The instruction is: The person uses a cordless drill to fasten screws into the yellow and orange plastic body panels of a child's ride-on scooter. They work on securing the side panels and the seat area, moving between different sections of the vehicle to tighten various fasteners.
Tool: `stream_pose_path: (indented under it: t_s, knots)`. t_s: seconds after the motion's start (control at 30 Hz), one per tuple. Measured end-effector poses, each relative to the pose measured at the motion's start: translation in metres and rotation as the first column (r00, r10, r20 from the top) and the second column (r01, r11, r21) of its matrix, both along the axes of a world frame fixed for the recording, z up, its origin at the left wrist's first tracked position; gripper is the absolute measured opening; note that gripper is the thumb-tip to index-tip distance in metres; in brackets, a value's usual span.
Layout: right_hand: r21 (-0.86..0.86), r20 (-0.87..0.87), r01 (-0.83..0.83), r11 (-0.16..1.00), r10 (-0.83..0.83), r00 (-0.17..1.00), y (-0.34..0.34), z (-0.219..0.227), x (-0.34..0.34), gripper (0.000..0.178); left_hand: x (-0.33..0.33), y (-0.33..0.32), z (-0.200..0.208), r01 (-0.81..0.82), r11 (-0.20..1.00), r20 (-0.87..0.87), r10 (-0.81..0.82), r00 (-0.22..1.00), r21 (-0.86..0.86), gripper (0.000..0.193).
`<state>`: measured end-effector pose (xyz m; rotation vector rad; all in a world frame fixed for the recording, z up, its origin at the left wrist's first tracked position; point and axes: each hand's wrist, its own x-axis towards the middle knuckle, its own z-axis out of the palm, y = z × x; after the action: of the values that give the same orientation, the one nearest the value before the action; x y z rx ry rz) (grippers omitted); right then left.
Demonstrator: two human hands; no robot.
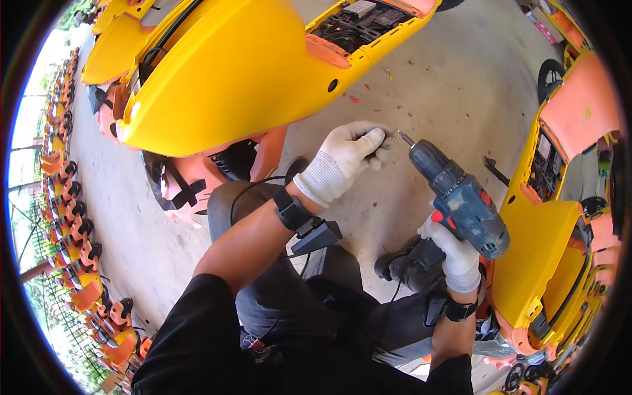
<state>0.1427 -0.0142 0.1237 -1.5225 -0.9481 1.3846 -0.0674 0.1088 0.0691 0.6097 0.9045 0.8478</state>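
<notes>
1. Here the right hand [454, 253] grips a blue cordless drill [457, 197] by its handle. The drill is held up in the air over the concrete floor [434, 85], just in front of the person's knees.
2. The left hand [345, 158], in a white glove, is closed in a pinch right at the drill bit [403, 137]. It seems to hold something small there, maybe a screw, but it is too tiny to be sure.
3. My guess at the step: the person is getting the tip of the drill ready, putting a small piece on it.
4. The next move would need both hands held very steady, so the little piece lines up straight with the bit and does not drop.
5. The left arm reaches forward from the lower left, bent at the elbow, with a black band [289, 210] on the wrist. The right arm comes up from below, wrist bent, pointing the drill up and to the left.
6. A big yellow shell [243, 72] stands just beyond the hands. Another yellow and orange body [546, 230] is close on the right.
</notes>
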Motion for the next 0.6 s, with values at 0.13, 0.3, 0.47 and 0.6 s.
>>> stream_pose_path:
  t_s: [0.13, 0.3, 0.47, 0.6]
  knots:
    - [-0.036, -0.018, -0.06, 0.998, 0.059, 0.998, -0.003, -0.005, -0.007, 0.022, -0.026, -0.007, 0.001, 0.005, 1.0, -0.033, -0.006, 0.999, -0.008, 0.025]
    - [-0.035, -0.034, -0.133, 0.991, 0.131, 0.991, -0.001, -0.006, -0.022, 0.014, -0.048, -0.016, -0.002, 0.012, 0.999, 0.012, -0.013, 1.0, 0.033, 0.024]
    - [-0.05, -0.008, -0.146, 0.988, 0.146, 0.989, -0.005, -0.006, -0.027, 0.015, -0.053, -0.021, 0.007, 0.085, 0.994, -0.111, -0.078, 0.991, 0.066, 0.025]
    - [-0.009, 0.048, -0.193, 0.981, 0.193, 0.98, -0.006, -0.01, -0.033, 0.018, -0.062, -0.029, 0.001, 0.096, 0.993, -0.08, -0.091, 0.993, 0.074, 0.027]
